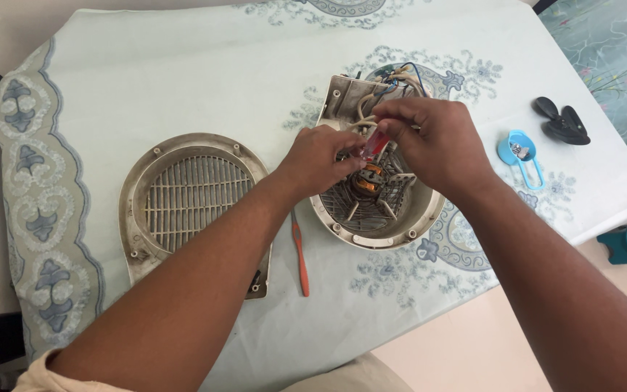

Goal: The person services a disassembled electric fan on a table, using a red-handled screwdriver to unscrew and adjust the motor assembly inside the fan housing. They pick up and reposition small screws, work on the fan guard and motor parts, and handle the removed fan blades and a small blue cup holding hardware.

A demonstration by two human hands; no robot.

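Observation:
An opened fan-heater housing (400, 218), round and dirty white, lies on the table with a motor, copper windings and loose wires showing inside. Both my hands hover over it. My right hand (433, 141) grips a small screwdriver with a red translucent handle (375, 143), its tip pointing down into the housing. My left hand (321, 161) is beside it, fingers pinched at the handle's lower end and resting on the housing's rim. The screwdriver's tip is hidden behind my fingers.
The removed front grille cover (186, 199) lies left of the housing. An orange-red tool (300, 254) lies between them. A blue scoop-like holder with small metal parts (520, 154) and a black knob piece (562, 122) sit at right. The table edge runs along the right and front.

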